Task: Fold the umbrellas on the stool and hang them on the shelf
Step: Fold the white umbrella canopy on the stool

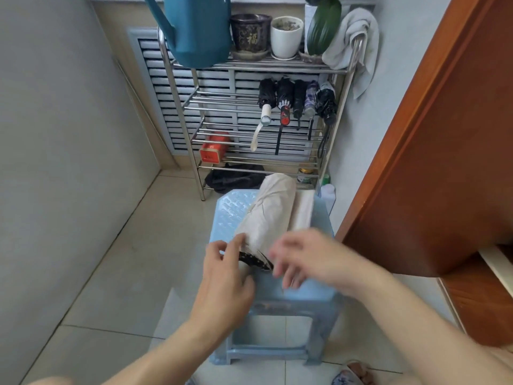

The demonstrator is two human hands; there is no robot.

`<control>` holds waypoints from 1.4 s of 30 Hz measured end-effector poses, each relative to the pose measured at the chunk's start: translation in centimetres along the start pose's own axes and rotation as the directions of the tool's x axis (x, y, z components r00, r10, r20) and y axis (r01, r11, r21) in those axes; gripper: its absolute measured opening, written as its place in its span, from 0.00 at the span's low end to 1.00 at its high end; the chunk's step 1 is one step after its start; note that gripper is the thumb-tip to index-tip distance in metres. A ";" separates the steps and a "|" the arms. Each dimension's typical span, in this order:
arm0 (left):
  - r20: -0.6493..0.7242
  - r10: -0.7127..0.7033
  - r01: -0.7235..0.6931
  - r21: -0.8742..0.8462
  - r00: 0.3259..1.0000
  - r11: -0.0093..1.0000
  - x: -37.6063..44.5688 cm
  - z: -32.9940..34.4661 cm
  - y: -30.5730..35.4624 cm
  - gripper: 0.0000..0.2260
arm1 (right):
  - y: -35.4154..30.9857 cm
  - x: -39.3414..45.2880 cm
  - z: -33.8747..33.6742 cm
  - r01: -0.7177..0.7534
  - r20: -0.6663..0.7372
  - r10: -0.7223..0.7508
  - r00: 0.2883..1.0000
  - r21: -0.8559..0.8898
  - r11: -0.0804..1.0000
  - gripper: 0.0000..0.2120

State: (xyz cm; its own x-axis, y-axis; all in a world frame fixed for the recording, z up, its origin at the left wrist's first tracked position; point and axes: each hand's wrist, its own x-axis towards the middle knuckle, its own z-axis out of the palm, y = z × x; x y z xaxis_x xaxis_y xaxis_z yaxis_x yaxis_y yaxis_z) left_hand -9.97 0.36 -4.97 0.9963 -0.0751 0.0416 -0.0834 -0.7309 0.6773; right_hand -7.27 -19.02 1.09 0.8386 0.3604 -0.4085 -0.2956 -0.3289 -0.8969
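A beige umbrella (270, 209) lies rolled on the light-blue stool (274, 290) at lower centre, dark rib tips showing at its near end. Beyond it, upper centre, five folded umbrellas (298, 100) hang on the metal shelf (249, 112). The left hand (224, 276) touches the near end, its grip loose; the right hand (302, 257) is blurred, grip unclear.

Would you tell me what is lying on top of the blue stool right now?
A beige umbrella lies along the stool, with a flat beige piece beside it. Both hands cover its near end, so the handle is hidden.
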 end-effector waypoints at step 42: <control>0.216 -0.074 -0.011 0.368 0.974 0.930 6.2 -7.2 -8.0 0.21 | 7.8 5.2 -0.5 0.174 0.040 -0.591 0.806 -0.970 0.172 0.02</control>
State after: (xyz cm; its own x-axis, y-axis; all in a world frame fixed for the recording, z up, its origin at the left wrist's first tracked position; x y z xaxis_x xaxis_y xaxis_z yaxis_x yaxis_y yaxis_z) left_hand -2.94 10.55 -4.85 0.9718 -0.1655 -0.1678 -0.0961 -0.9283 0.3593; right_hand -4.98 -20.12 -7.96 0.8321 0.5197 0.1936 0.5389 -0.8402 -0.0608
